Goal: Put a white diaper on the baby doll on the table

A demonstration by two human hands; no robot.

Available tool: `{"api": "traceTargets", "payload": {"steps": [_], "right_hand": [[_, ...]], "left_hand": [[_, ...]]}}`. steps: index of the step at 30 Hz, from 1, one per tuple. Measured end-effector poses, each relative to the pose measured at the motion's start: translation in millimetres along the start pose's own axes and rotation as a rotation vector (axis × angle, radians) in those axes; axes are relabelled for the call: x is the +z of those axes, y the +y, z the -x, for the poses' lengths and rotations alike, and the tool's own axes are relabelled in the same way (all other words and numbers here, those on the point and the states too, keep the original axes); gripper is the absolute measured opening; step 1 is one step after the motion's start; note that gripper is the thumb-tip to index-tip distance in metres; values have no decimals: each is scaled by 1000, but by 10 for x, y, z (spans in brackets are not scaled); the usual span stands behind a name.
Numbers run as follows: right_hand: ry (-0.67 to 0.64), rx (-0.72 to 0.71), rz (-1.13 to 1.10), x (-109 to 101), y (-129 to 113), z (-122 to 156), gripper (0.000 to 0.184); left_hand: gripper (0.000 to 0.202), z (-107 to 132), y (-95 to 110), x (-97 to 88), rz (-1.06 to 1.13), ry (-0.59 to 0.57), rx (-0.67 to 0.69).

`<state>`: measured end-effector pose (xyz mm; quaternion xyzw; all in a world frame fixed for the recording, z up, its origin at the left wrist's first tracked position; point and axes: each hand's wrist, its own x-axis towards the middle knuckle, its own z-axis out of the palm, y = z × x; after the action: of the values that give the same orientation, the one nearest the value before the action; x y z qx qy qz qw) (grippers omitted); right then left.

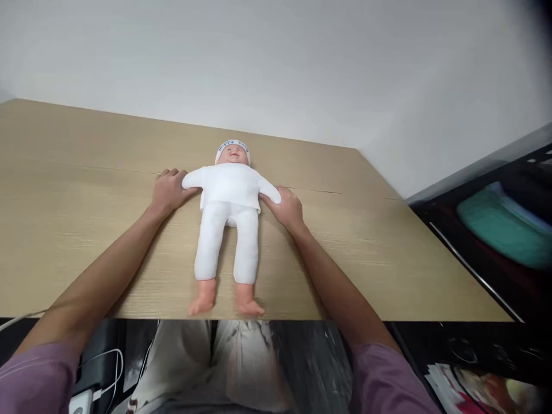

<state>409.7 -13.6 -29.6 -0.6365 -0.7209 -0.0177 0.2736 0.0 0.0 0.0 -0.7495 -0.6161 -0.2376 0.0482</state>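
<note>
A baby doll [230, 187] in a white top, white trousers and a white cap with blue lettering lies face up on the wooden table [345, 247]. Its head points to the far side, and its bare feet come close to the near edge. My left hand [169, 191] is closed around the end of the doll's sleeve on the left. On the other side, my right hand [287, 208] grips the opposite sleeve end, thumb underneath. Both doll arms are stretched outward. The doll's hands do not show, hidden in the sleeves or by my fingers.
A pale wall [241, 63] rises behind the table. To the right, below table level, is a dark surface with a blurred green item [504, 224]. Colourful printed papers [478, 388] lie lower right. A white cable and charger [81, 401] sit lower left.
</note>
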Motion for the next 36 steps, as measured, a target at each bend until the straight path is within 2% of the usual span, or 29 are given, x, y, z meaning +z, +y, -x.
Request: {"api": "traceTargets", "payload": {"steps": [5, 10, 15, 20, 25, 29, 33, 36], "right_hand": [[63, -41, 77, 177, 127, -362, 65], [121, -122, 32, 190, 183, -424, 69], [41, -147, -65, 124, 211, -320, 74], [-9, -222, -114, 86, 299, -247, 70], [-12, -175, -114, 102, 288, -259, 66], [17, -163, -138, 63, 293, -130, 72], [57, -192, -169, -52, 469, 95, 74], [62, -176, -206, -149, 660, 186, 61]], "left_hand": [[71, -318, -97, 136, 42, 30, 33], [75, -388, -90, 173, 38, 2, -27], [77, -279, -73, 137, 20, 34, -29], [84, -160, -209, 60, 92, -23, -8], [81, -153, -264, 40, 109, -43, 14], [79, -60, -256, 8, 120, -27, 8], [85, 114, -378, -80, 156, -8, -2], [71, 192, -499, -153, 198, 31, -17]]}}
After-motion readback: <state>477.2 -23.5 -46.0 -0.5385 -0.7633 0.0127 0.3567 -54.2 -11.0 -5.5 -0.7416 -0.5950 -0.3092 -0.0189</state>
